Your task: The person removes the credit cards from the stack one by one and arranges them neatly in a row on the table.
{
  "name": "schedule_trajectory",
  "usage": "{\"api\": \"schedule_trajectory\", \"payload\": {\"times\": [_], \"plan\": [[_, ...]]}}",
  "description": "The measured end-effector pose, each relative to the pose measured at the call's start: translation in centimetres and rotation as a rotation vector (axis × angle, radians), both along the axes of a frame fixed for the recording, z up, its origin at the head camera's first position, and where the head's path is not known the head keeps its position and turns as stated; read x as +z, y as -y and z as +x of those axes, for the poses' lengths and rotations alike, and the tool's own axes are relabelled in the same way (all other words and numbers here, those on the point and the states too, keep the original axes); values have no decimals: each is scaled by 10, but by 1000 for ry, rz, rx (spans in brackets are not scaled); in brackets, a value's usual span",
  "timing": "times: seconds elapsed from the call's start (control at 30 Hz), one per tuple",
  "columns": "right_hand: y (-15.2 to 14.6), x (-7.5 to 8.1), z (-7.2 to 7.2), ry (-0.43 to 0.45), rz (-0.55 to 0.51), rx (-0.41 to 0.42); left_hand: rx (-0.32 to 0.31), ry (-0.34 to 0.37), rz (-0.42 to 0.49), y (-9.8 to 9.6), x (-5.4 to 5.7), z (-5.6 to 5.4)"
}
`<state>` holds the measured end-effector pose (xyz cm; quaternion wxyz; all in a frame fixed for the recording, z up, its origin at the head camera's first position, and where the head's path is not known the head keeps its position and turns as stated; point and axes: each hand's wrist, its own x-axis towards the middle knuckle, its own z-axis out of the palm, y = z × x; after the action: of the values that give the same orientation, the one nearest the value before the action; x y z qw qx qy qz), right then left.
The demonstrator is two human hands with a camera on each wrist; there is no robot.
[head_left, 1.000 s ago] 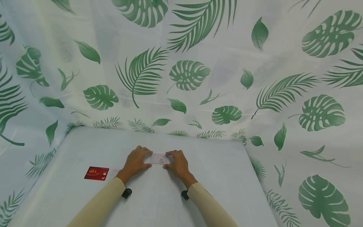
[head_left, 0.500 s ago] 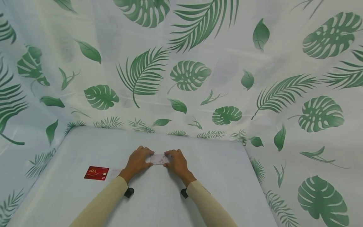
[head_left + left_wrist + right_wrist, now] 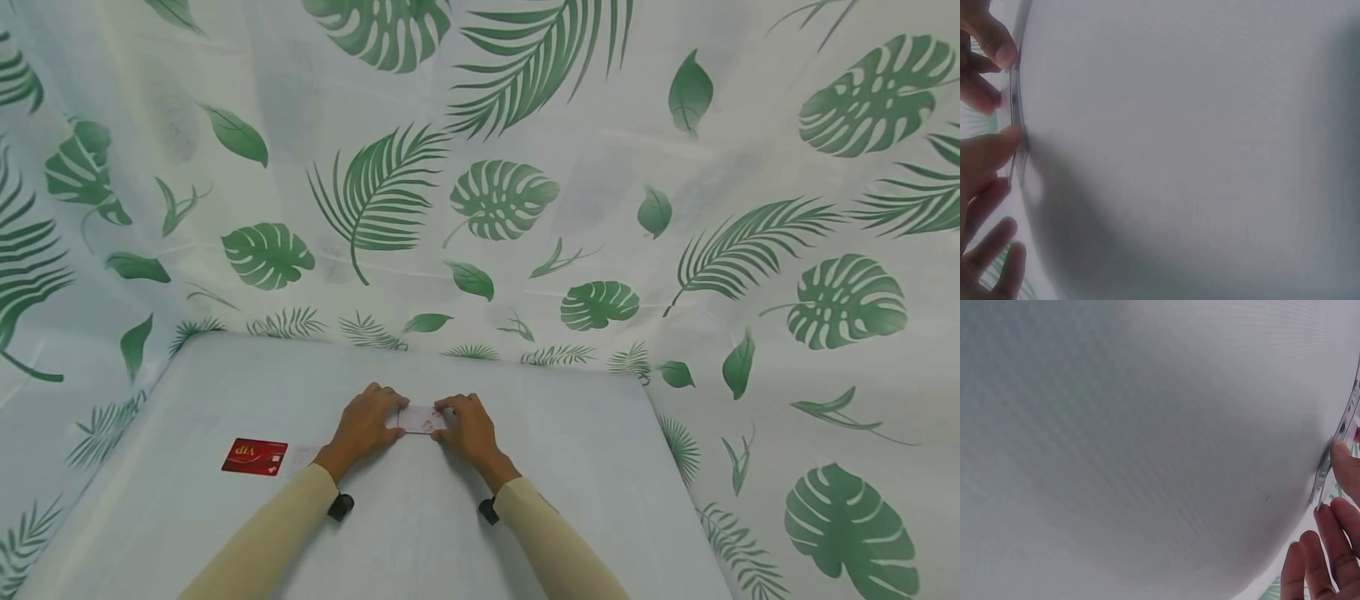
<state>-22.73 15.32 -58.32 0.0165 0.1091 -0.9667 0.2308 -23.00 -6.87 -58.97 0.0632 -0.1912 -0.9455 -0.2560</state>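
Observation:
Both hands meet over the middle of the white table at a thin, pale pink rectangle with reddish marks, which looks like a card holder (image 3: 421, 419). My left hand (image 3: 365, 423) pinches its left end between thumb and fingers. The right hand (image 3: 471, 433) grips the other end the same way. In the left wrist view, the clear, shiny edge of the card holder (image 3: 1016, 100) stands close to the table surface; whether it touches is unclear. The right wrist view shows that edge too, with the thumb (image 3: 1344, 465) on it and fingertips below.
Left of the hands lies a red card (image 3: 255, 457) marked VIP. Next to it is a faint pale pink flat piece (image 3: 303, 455), partly hidden by the left forearm. White sheeting (image 3: 525, 250) with green leaf prints rises behind the table (image 3: 600, 467) and along its sides.
Over the first half second the left hand shifted slightly right and the right hand slightly left. Since then both hands and the card holder have stayed almost still.

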Motion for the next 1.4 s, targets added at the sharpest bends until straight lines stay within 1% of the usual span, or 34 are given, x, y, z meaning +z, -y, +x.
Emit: {"api": "schedule_trajectory", "payload": {"times": [0.13, 0.3, 0.5, 0.7, 0.9, 1.17, 1.4], "plan": [[1, 3, 0, 5, -9, -4, 5, -9, -16, 2, 1, -1], [3, 6, 2, 27, -24, -17, 6, 5, -13, 3, 4, 0], [3, 9, 2, 28, -25, -18, 3, 23, 4, 4, 9, 2], [1, 9, 3, 22, -31, -5, -1, 9, 14, 6, 12, 2], [0, 10, 6, 17, -69, 6, -9, -5, 12, 7, 13, 3], [1, 13, 14, 24, -91, 27, -24, -27, 3, 9, 11, 8], [2, 12, 21, -3, -89, 53, -35, -31, -17, 13, 14, 14]]}}
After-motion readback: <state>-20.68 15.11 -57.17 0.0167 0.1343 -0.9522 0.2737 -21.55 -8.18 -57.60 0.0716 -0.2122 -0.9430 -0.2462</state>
